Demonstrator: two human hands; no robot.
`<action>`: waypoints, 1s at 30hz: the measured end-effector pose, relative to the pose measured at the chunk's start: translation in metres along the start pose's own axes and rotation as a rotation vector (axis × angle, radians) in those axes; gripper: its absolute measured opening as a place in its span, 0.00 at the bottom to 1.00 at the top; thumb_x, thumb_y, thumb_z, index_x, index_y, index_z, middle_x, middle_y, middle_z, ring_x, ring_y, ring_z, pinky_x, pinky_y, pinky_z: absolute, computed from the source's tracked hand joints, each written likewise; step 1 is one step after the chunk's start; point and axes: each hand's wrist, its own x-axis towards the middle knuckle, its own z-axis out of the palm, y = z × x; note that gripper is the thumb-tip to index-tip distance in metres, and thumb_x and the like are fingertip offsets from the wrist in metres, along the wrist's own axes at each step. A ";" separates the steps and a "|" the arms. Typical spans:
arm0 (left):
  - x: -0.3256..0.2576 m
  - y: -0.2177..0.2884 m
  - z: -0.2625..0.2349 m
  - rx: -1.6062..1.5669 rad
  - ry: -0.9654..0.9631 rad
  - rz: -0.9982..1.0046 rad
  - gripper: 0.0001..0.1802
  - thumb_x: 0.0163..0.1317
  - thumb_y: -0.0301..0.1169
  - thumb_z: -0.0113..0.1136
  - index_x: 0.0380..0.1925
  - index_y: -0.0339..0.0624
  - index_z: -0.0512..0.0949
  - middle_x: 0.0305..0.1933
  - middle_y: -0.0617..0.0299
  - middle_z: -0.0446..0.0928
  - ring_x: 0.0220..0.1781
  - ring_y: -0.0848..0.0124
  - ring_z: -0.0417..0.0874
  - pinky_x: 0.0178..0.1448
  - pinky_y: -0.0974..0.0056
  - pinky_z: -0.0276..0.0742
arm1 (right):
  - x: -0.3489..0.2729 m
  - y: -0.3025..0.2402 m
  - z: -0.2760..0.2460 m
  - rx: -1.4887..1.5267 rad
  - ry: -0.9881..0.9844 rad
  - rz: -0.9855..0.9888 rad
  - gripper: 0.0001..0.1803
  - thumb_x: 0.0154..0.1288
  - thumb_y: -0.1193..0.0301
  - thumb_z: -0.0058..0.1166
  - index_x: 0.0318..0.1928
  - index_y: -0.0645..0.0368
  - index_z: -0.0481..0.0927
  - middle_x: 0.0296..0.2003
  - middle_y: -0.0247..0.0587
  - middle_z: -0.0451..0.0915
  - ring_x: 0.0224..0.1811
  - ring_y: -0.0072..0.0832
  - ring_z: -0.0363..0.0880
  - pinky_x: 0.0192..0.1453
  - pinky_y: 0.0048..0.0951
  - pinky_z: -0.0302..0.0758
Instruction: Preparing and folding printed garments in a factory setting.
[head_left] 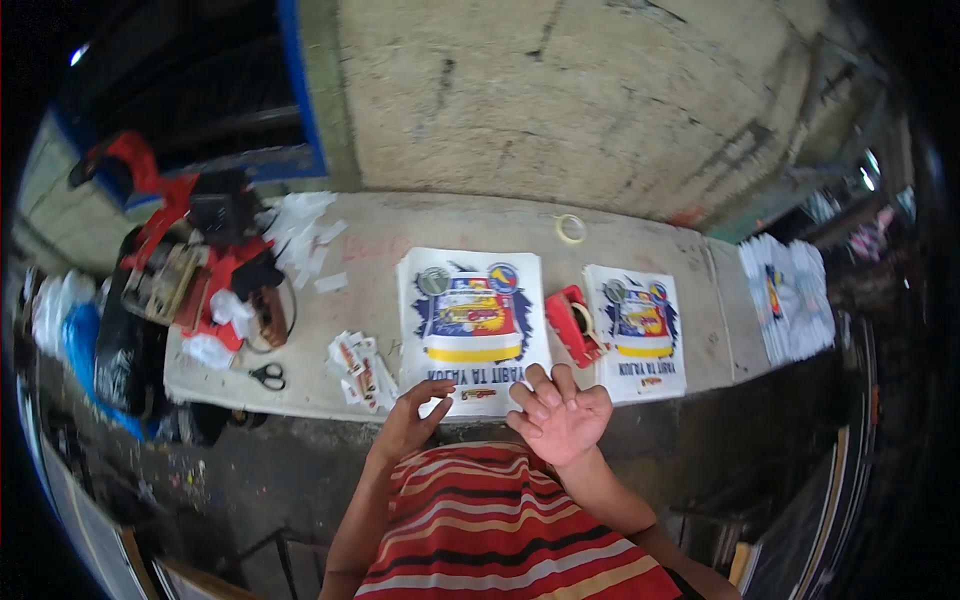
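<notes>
My left hand (412,420) by printed stack (475,345), fingers loosely parted, right hand (567,415) palm up, fingers half-curled but open, red tape holder (562,325) beside stack

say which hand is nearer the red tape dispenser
Right. In the picture, the right hand is just below the red tape dispenser; the left hand farther off, below and left.
</notes>
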 end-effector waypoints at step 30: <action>0.078 0.262 0.556 0.074 -1.037 0.718 0.13 0.59 0.27 0.68 0.44 0.39 0.79 0.46 0.56 0.81 0.47 0.58 0.84 0.52 0.63 0.80 | -0.443 -0.282 -0.021 -0.628 0.790 -0.891 0.03 0.71 0.79 0.46 0.41 0.62 0.73 0.30 0.40 0.78 0.31 0.25 0.76 0.34 0.26 0.70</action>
